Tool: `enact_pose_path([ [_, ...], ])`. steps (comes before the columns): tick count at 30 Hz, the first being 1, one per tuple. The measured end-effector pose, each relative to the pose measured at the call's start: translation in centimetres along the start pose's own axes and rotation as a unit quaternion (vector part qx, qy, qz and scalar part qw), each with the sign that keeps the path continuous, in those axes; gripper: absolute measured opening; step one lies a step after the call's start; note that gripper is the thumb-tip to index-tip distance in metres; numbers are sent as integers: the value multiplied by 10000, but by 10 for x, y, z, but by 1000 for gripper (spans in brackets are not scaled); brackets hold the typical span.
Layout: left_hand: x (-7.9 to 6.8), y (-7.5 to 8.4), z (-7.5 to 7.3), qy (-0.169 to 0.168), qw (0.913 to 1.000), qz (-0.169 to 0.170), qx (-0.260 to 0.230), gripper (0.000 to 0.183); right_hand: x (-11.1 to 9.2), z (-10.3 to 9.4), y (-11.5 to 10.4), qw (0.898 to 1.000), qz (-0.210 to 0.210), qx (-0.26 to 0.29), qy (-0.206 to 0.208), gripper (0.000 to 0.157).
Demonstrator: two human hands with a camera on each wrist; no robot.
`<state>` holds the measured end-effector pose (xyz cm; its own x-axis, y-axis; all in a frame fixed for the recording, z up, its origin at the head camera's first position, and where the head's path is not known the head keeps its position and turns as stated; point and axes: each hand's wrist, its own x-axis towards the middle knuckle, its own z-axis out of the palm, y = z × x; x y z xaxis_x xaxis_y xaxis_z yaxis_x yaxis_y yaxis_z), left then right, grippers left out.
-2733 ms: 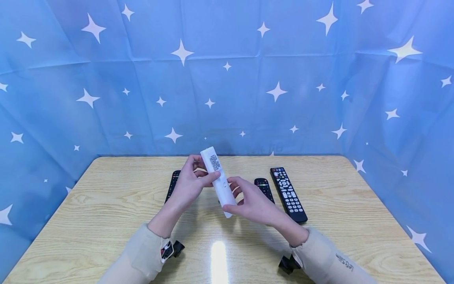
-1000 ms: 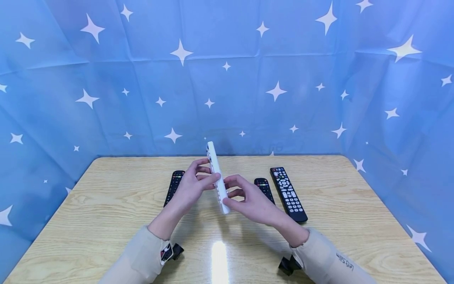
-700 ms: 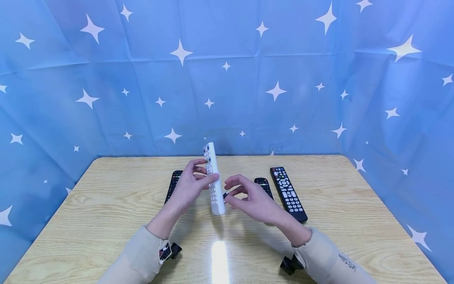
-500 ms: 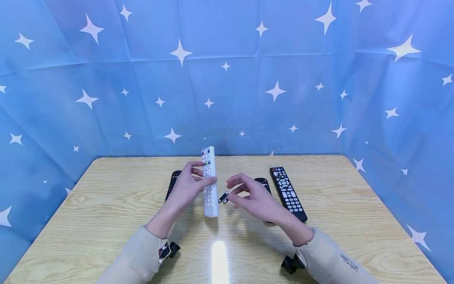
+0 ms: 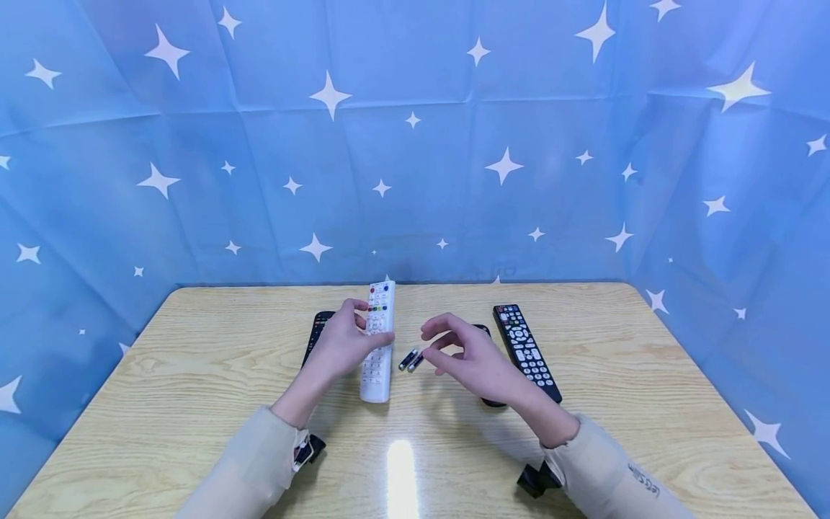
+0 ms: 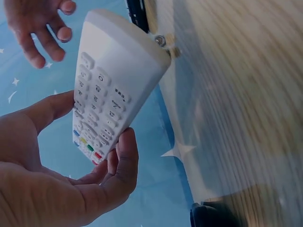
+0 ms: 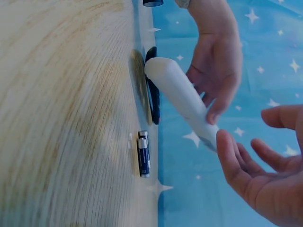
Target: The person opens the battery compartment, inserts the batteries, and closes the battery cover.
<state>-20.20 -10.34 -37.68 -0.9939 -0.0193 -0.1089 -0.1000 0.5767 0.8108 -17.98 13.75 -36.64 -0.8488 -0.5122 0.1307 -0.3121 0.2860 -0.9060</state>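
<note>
My left hand (image 5: 342,337) grips a white remote control (image 5: 377,371) by its sides, thumb on one edge and fingers on the other. Its button side faces up, and the left wrist view shows the white remote control (image 6: 118,52) tilted above the table. On the table just right of it lie two small dark batteries (image 5: 408,360) side by side; the right wrist view also shows the batteries (image 7: 143,156) on the wood. My right hand (image 5: 476,360) hovers beside them, thumb and fingers apart and loosely bent, with nothing between them.
A black remote (image 5: 315,333) lies partly hidden behind my left hand. Another black remote (image 5: 494,402) is mostly covered by my right hand, and a longer black one (image 5: 528,353) lies right of it. A blue star-patterned curtain (image 5: 415,144) stands behind the wooden table (image 5: 214,360).
The white remote has rolled from its back to its button side, then come lower and slightly left in my left hand. My right hand has released it and drawn right, uncovering the batteries.
</note>
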Motion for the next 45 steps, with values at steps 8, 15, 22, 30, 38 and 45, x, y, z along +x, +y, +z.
enact_pose_path([
  [8,6,-5,2,-145,9992,-83,372,74,0,0,1,10000,8,-24,35,26],
  [15,11,-5,4,-265,9964,-233,767,73,0,0,0,10000,46,-64,28,27],
  [22,20,-9,6,-467,9902,-404,1254,72,-1,1,1,10000,8,-25,-30,26],
  [30,27,-10,9,-516,9854,-462,1554,59,-1,2,0,10000,-8,-31,-46,26],
  [38,30,-9,12,-603,9770,-523,1975,65,0,2,0,9999,-18,-126,-30,25],
  [45,31,-9,14,-489,9754,-343,2120,69,0,2,1,9999,38,-114,-50,22],
])
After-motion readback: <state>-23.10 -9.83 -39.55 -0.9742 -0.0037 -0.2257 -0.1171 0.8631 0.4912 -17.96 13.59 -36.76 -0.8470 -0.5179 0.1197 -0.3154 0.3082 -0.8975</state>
